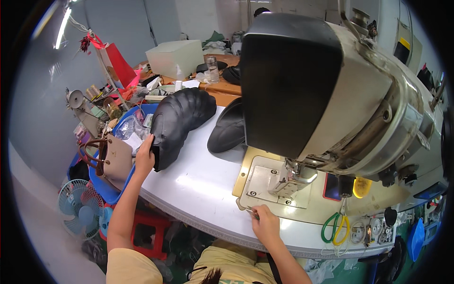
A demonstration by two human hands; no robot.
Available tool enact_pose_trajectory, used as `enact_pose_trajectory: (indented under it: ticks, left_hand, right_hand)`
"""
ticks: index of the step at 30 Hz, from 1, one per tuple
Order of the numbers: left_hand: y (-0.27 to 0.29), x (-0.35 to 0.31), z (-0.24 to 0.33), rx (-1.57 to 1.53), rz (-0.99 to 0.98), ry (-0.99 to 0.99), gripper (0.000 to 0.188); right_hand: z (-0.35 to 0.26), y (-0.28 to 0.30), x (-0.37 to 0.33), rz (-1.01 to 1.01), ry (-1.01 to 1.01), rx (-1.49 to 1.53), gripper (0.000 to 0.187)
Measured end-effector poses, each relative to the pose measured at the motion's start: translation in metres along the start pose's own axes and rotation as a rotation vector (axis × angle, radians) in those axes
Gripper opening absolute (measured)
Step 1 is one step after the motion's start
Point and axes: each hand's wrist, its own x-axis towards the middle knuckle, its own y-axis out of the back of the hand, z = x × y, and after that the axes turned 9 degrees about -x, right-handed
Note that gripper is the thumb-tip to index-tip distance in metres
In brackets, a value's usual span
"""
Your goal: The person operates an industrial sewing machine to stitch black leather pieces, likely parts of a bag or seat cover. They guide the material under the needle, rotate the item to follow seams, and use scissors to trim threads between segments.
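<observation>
1 left hand (144,156) touches stacked black pieces (174,123).

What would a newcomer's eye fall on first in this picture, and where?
Probably the huge machine, its black front looming over the white table right of centre. Next, the curved stack of black pieces, left of centre, with the left hand at its near end. Then the beige handbag, farther left.

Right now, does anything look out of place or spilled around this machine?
I see no obvious spill. The oddest thing is the beige handbag, left of the person's left hand: it sits tilted in the blue tub, beside loose clear plastic, an unlikely-looking spot for a handbag.
</observation>
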Motion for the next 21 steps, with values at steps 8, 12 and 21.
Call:
enact_pose_trajectory:
  ticks: [8, 12, 21]
  left_hand:
    - [0.054, 0.019, 0.014, 0.104, 0.013, -0.203, 0.029]
    - [0.066, 0.012, 0.114, 0.066, 0.176, -0.465, 0.023]
    - [-0.008, -0.069, 0.256, -0.38, -0.059, -0.669, 0.022]
  right_hand:
    - [0.011, 0.02, -0.001, -0.159, -0.043, 0.241, 0.015]
    - [0.009, 0.023, -0.001, -0.155, -0.115, 0.421, 0.015]
    - [-0.041, 0.037, -0.001, 0.088, -0.573, 1.525, 0.054]
